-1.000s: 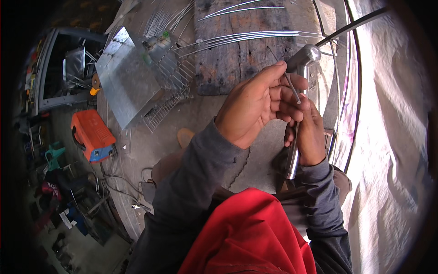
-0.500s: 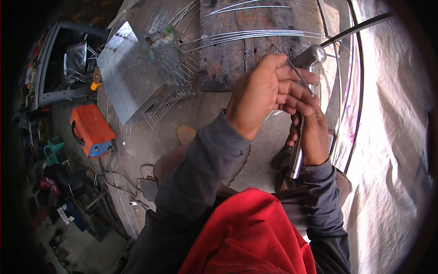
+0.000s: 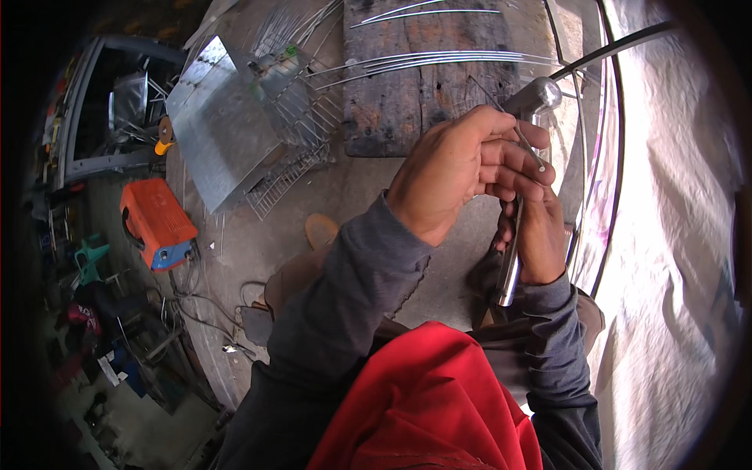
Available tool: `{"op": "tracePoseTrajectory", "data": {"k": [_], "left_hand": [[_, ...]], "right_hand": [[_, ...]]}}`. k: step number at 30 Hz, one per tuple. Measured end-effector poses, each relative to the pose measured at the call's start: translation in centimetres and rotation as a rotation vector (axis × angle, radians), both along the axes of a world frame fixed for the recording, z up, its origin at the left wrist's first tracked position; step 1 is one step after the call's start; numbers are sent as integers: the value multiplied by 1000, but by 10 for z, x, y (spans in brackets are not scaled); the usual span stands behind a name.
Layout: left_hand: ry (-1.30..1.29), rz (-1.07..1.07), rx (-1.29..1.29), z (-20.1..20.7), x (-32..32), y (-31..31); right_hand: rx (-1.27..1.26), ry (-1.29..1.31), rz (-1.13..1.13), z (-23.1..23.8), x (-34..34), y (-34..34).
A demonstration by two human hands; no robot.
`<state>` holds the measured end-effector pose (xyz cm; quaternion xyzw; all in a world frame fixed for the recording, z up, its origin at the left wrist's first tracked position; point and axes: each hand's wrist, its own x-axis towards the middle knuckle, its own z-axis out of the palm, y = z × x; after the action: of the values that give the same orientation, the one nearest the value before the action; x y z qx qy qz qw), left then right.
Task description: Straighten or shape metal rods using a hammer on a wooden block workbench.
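Note:
My left hand (image 3: 466, 168) is closed lightly, palm toward me, with a thin metal rod (image 3: 534, 153) pinched between thumb and fingers. One end of the rod sticks out past the fingertips; the other slants up over the wooden board. Just below it, my right hand (image 3: 540, 239) wraps round the shiny metal handle of a hammer (image 3: 507, 290). The hammer's rounded steel head (image 3: 540, 95) points up beyond my left fingers, and part of the handle is hidden behind both hands.
Several straight metal rods (image 3: 446, 59) lie across a scorched wooden board (image 3: 381, 117). To the left are a sheet of metal (image 3: 223, 125) and wire grids (image 3: 286, 176). An orange machine (image 3: 159, 223) with cables stands further left; a white cloth (image 3: 666, 274) hangs at right.
My left hand has shifted slightly down and to the right, its thumb coming lower onto the rod. The right hand and the hammer stay where they were.

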<state>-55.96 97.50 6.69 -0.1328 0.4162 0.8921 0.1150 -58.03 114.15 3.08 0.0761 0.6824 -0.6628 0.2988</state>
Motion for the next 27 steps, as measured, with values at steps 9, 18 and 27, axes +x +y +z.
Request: {"op": "tracePoseTrajectory", "data": {"k": [9, 18, 27], "left_hand": [[5, 26, 82, -4, 2, -1], [-59, 48, 143, -1, 5, -1], [-3, 43, 154, -5, 6, -3]], "right_hand": [[20, 13, 10, 3, 1, -2], [24, 46, 32, 7, 0, -3], [17, 42, 34, 5, 0, -2]]}}
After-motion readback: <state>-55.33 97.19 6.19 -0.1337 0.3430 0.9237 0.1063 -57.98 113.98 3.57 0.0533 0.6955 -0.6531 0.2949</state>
